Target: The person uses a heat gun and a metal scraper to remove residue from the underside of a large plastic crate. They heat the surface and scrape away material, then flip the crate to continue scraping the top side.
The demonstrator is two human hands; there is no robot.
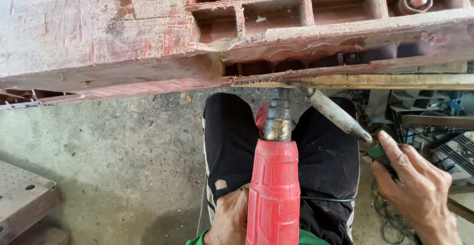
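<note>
My left hand (230,217) grips a red heat gun (274,188) from its left side, low in the view. Its metal nozzle (278,116) points up at the underside edge of a worn reddish plastic pallet (118,52). My right hand (417,188) holds the green handle of a grey metal tool (335,114), whose tip meets the pallet edge beside the nozzle. A rough seam (256,79) runs along the pallet's cracked edge where both tools meet. My black-trousered legs (229,146) lie under the tools.
The pallet's open grid cells (291,8) fill the top right; one holds a rolled strip (414,0). A pale wooden slat (395,81) lies under the edge. Grey plastic crates (434,112) and loose wires (390,220) sit right. A perforated metal block (24,200) stands lower left on concrete floor (123,166).
</note>
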